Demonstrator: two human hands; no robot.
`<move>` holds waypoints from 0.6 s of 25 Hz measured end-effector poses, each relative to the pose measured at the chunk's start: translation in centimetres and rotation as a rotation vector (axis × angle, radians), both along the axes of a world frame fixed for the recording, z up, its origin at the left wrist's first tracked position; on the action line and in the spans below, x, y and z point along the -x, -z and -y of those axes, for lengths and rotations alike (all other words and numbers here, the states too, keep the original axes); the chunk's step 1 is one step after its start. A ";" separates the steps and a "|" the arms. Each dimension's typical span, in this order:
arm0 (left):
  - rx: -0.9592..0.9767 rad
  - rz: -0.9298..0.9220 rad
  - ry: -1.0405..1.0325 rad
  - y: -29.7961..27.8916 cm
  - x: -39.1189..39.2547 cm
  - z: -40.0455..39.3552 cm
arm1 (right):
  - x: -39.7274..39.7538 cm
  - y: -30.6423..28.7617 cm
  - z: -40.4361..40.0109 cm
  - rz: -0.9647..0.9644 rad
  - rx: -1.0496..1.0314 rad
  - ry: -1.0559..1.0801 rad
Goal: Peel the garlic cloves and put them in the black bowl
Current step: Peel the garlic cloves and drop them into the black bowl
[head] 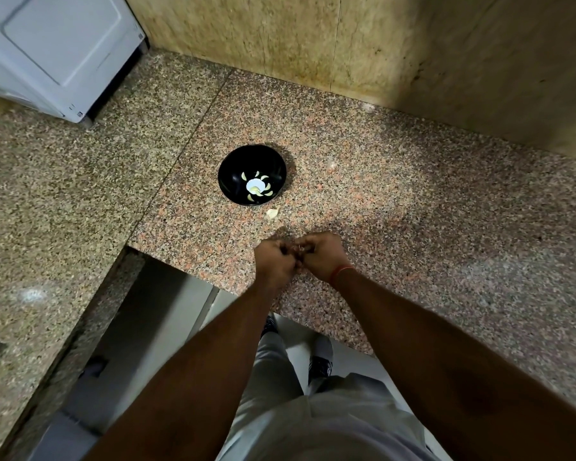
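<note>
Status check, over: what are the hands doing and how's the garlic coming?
Left hand and right hand pinch something small together, hidden. Peeled cloves in black bowl. Loose piece beside bowl. Nothing blocking.

Bowl [251, 174] on counter [413, 201], cloves [258, 189] inside, hands [275, 261] before it, appliance [57, 51] far left
</note>
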State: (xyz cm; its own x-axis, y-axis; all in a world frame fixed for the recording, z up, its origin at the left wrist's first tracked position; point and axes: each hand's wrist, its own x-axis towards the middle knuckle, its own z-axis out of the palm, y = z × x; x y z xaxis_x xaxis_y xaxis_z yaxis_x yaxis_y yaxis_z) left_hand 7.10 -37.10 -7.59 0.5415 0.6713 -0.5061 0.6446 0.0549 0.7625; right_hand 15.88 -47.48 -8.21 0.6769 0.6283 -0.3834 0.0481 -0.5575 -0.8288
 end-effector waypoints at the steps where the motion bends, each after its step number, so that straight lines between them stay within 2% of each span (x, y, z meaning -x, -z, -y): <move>1: -0.011 0.001 0.008 -0.1 0.1 0.0 | -0.1 -0.1 0.0 -0.031 -0.012 0.024; 4: -0.121 0.006 0.093 -0.5 0.3 0.1 | -0.1 -0.5 0.1 -0.162 -0.049 0.088; 7: -0.175 0.009 0.135 -0.8 0.5 0.4 | 0.0 -0.9 -0.1 -0.169 -0.035 0.093; 11: -0.056 0.061 0.019 -1.1 0.4 0.2 | -0.4 -1.7 -0.1 -0.176 -0.074 0.076; 15: -0.053 0.054 0.050 -1.4 0.4 -0.2 | -0.9 -1.8 -0.1 -0.058 -0.040 0.002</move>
State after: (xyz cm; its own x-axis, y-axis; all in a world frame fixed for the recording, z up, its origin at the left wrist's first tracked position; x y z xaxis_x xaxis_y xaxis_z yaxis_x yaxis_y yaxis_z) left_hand 6.71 -36.92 -6.23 0.6006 0.6677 -0.4399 0.6033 -0.0173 0.7973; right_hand 16.76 -47.37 -6.37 0.6555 0.6424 -0.3970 -0.0020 -0.5242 -0.8516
